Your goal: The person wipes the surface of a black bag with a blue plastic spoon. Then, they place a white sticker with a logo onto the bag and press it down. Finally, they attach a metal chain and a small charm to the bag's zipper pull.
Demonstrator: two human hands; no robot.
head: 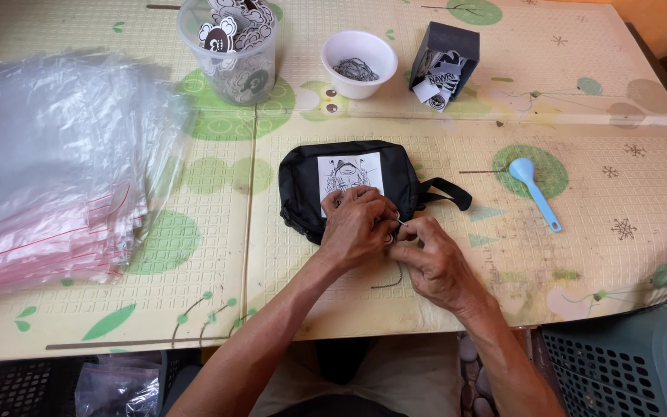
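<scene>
Resting under both hands: left hand [357, 226], right hand [435, 262], black pouch [303, 181].

A black fabric pouch [349, 181] lies flat on the patterned mat, a white printed card on its front, its strap trailing to the right; both hands cover its near edge

I log a patterned foam mat [194, 293]. Black pouch [303, 181] at centre; left of it clear bags [55, 162]; behind it tub [229, 54], white bowl [359, 63], dark box [445, 58]; right, blue spoon [534, 193].
</scene>
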